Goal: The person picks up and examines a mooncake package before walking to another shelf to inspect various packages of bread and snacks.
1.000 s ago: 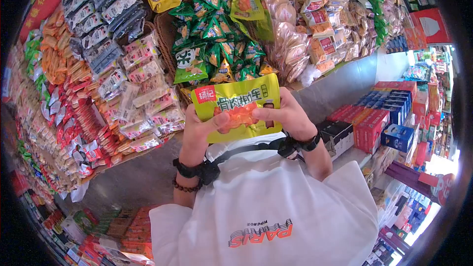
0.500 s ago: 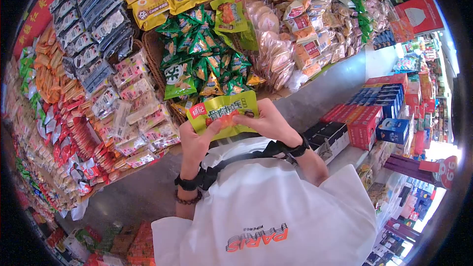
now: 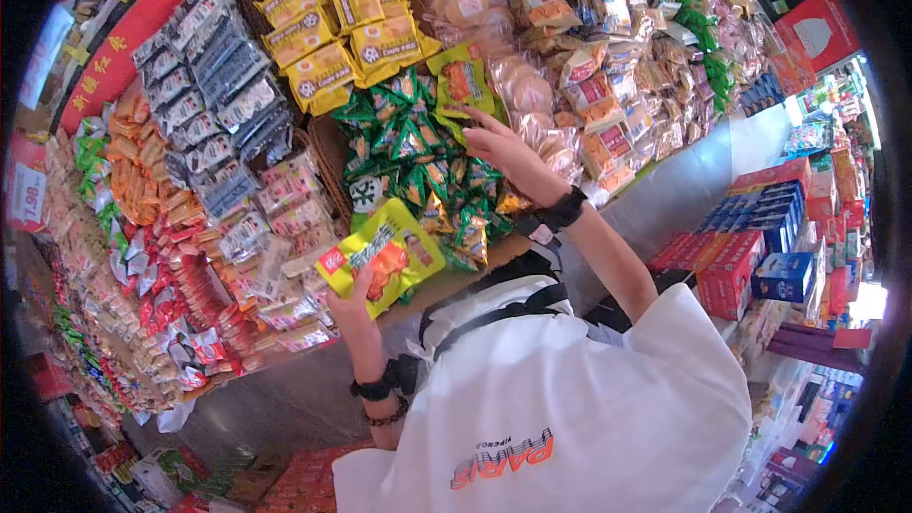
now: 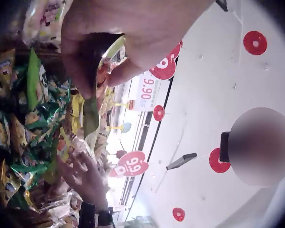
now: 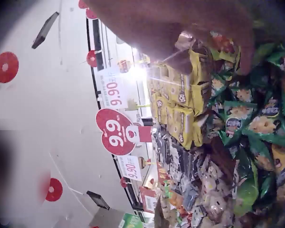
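My left hand [image 3: 353,312] pinches a yellow-green snack bag [image 3: 397,245] by its near left edge, thumb on the printed front. In the left wrist view, that hand [image 4: 128,33] grips the bag [image 4: 91,118], which shows nearly edge-on. My right hand [image 3: 508,154] reaches over the display with fingers extended. Its fingertips are right at the lower edge of a second yellow-green bag [image 3: 463,81], lying on the pile. Small green triangular packets [image 3: 404,128] lie below and beside that hand. The right wrist view shows this hand [image 5: 194,28] above the green packets, holding nothing visible.
Yellow packs [image 3: 328,76] are stacked behind the green packets, with dark wrapped packs [image 3: 214,76] to their left. Clear-wrapped round biscuits [image 3: 532,90] lie on the right. A metal display front [image 3: 684,166] runs below; red boxes [image 3: 730,271] stand at right.
Both hands held the snack bag earlier. The right hand has let go and moved up and forward to the second bag, while the left keeps the first, now tilted and further left.
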Motion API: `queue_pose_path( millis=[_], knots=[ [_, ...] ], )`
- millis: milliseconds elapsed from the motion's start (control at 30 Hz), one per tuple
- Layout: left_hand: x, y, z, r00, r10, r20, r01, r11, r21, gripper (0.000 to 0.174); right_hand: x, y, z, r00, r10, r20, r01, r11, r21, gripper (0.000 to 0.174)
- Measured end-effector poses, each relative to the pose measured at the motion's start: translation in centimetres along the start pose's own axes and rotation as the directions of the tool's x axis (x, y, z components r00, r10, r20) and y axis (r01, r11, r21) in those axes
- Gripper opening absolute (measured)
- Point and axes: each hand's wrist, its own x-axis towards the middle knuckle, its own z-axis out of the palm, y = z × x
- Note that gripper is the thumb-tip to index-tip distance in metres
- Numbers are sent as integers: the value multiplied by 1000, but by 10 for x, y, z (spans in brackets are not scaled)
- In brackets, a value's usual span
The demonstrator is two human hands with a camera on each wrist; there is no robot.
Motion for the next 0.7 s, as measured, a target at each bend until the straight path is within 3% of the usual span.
queue_pose_path(
  millis=[33,133,267,367,500,600,700],
  knots=[
    [-4,6,0,999,-36,-35,34,998,-56,40,13,4,0,999,51,-20,-49,996,80,57],
    [-10,7,-1,992,-72,-99,62,993,-104,43,41,-4,1,965,183,-189,-171,982,79,57],
    [-15,11,2,991,-83,-106,72,992,-105,44,56,3,-3,948,248,-200,-191,944,268,51],
    [-16,1,4,989,-85,-120,74,993,-91,44,50,1,-5,975,126,-183,-109,989,98,46],
    [-16,4,14,988,-124,-90,123,992,-22,43,13,-36,-15,942,-317,-113,319,948,-7,34],
    [-9,1,27,993,-115,-28,114,993,-35,40,-24,-69,-34,896,-393,-207,325,898,-298,24],
    [4,-9,40,988,-146,55,149,987,-59,36,-59,-83,-39,921,-366,-132,297,881,-369,13]
  ],
)
